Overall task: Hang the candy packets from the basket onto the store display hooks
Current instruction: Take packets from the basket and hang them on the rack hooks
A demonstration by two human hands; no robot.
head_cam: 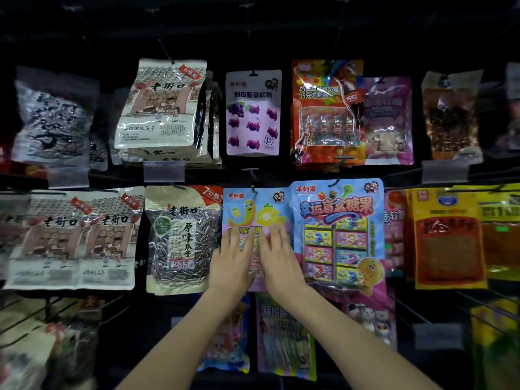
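Candy packet (pixel 247 209) hangs on a hook (pixel 254 190) in the middle row, between a seed bag (pixel 180 237) and a blue packet (pixel 337 235). The left hand (pixel 230 261) and right hand (pixel 280 256) lie flat side by side on its lower half. Fingers (pixel 274 235) are straight, slightly spread, and touch its face; its upper half shows above them.

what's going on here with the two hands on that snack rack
A person is stocking a store display of hanging snack packets. The left hand and right hand lie flat, fingers straight, on a blue and pink candy packet that already hangs from a hook in the middle row, between a sunflower seed bag and a blue boxed-candy packet. The hands seem to be smoothing it into place. No basket is in view.
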